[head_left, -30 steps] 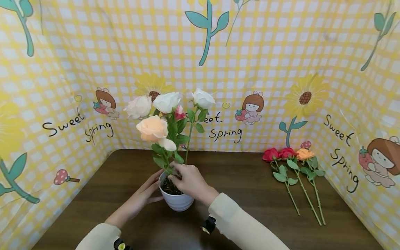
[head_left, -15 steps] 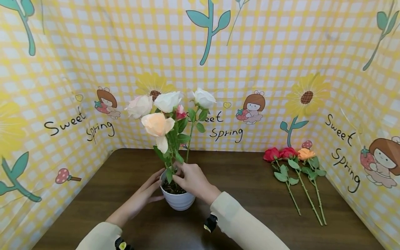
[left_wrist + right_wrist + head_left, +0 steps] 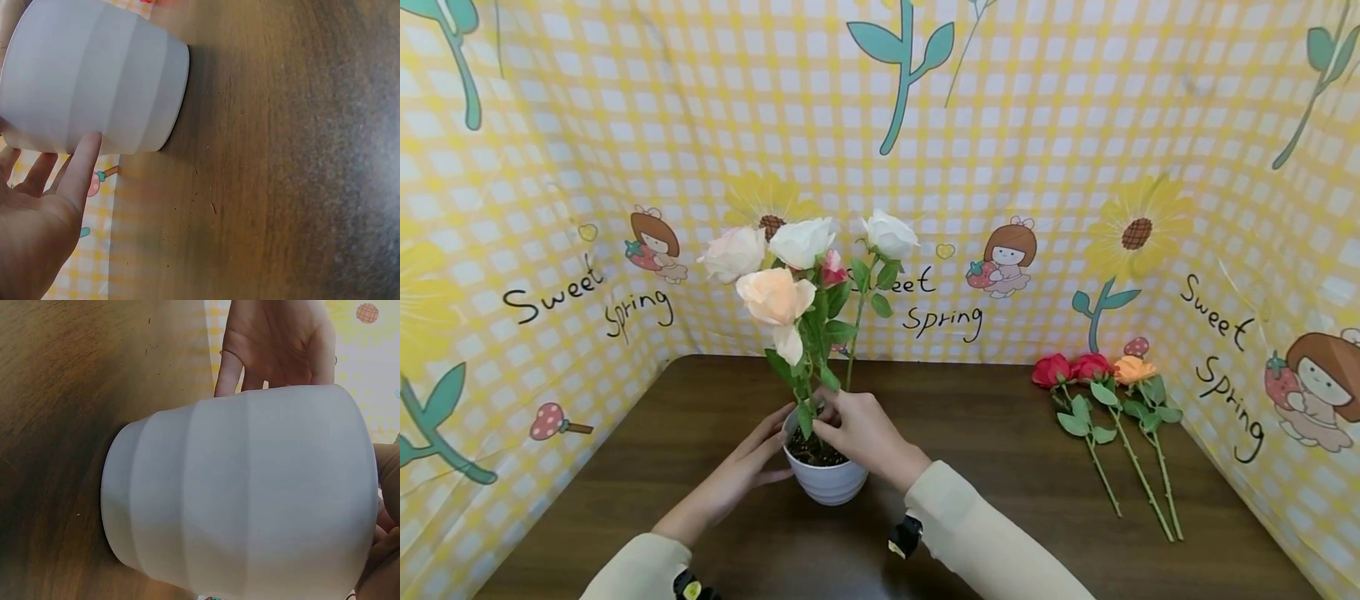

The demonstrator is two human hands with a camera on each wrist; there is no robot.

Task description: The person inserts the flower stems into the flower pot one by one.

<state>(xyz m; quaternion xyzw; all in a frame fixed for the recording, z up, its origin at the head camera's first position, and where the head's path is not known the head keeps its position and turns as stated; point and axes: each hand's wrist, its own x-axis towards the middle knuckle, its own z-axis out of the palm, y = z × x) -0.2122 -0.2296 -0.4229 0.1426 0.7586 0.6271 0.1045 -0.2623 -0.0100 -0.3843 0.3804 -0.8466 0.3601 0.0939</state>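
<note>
A white ribbed flowerpot (image 3: pixel 826 486) filled with dark soil (image 3: pixel 814 451) stands upright on the table. My left hand (image 3: pixel 733 479) rests against its left side; in the left wrist view the straight thumb (image 3: pixel 84 165) touches the pot wall. Over the rim, my right hand (image 3: pixel 868 433) pinches the lower stem of a peach rose (image 3: pixel 775 297), whose bloom leans left with one petal drooping. Behind it in the pot rise a pale pink rose (image 3: pixel 733 253), two white roses (image 3: pixel 891 233) and a small pink bud (image 3: pixel 832 268). The right fingertips are partly hidden by leaves.
On the table's right lie two red roses (image 3: pixel 1051 370) and an orange rose (image 3: pixel 1133 369), stems toward me. A yellow checked cloth (image 3: pixel 1037 150) hangs behind and along both sides of the dark wooden table (image 3: pixel 970 450).
The peach rose has turned in the right hand, its bloom shifting slightly right and its drooping petal now hanging down. Leaves low on its stem moved too. The left hand stayed at the pot.
</note>
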